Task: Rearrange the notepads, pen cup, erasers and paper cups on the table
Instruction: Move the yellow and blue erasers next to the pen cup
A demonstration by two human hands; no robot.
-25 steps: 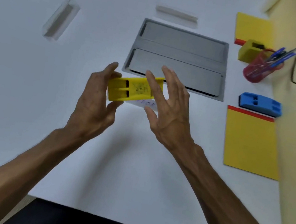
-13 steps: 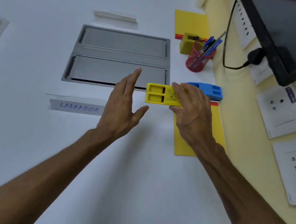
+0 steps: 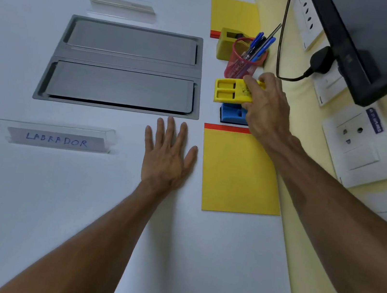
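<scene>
Head view. The right hand (image 3: 267,107) grips a yellow eraser (image 3: 229,92) between curled fingers and thumb, just in front of the red mesh pen cup (image 3: 239,63) and over the far edge of a blue eraser (image 3: 232,116) (contact between the two cannot be told). The left hand (image 3: 168,155) lies flat on the white table (image 3: 77,204), fingers straight and spread, just beside the near yellow notepad (image 3: 238,173). A second notepad (image 3: 233,13) lies beyond the cup. A clear name holder (image 3: 59,139) reads "LABRADOR".

Right half of the blue eraser (image 3: 232,116) behind the right hand (image 3: 268,105); monitor (image 3: 382,37) partly off-frame.
</scene>
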